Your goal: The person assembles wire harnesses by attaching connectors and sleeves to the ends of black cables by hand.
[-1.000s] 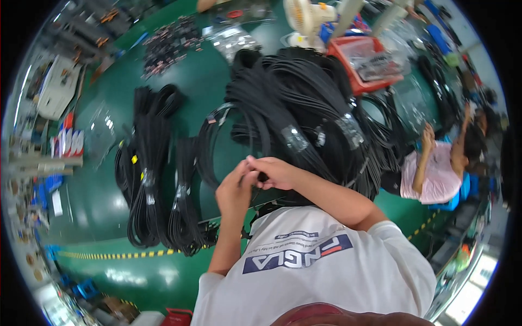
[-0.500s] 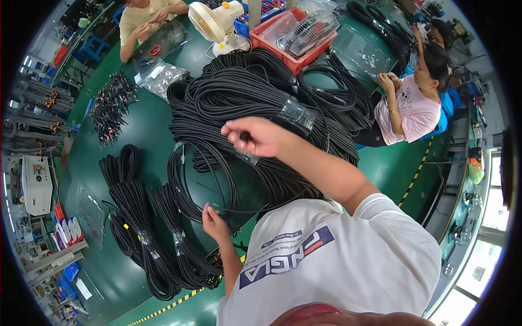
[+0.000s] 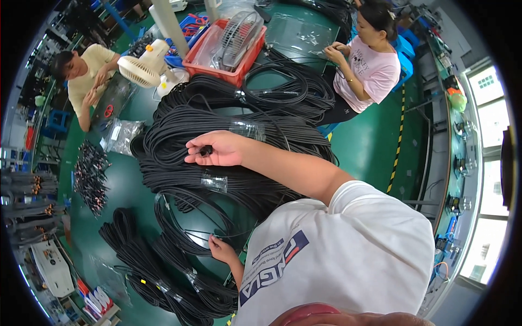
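My right hand is stretched out over a big heap of coiled black cables, pinching a small black cable end between thumb and fingers. My left hand is low, near my chest, gripping a thin black cable loop that arcs out over the green table. Clear plastic wraps show on some coils in the heap.
Bundled black cables lie at the lower left, small connector pieces at the left. A red tray and a white fan stand at the back. One person sits far left, another at the back right.
My hands have drawn apart: the right one reached out over the heap with the cable end, the left dropped toward my chest. My head turned, shifting the view.
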`<action>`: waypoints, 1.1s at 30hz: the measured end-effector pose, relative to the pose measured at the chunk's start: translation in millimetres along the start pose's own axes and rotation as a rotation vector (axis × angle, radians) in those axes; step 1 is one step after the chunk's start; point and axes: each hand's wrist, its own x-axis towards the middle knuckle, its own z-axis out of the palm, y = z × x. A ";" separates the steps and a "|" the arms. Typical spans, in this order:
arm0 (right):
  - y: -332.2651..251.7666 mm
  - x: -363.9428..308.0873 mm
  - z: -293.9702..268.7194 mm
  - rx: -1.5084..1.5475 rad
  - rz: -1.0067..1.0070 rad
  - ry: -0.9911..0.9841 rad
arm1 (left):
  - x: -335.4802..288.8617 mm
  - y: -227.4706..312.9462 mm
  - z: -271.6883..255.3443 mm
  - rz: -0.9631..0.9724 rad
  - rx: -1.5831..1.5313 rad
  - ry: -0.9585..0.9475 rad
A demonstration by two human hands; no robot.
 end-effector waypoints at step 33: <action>-95.3 366.3 -4.1 -0.489 0.070 0.214 | 6.5 20.7 17.6 0.016 0.514 0.111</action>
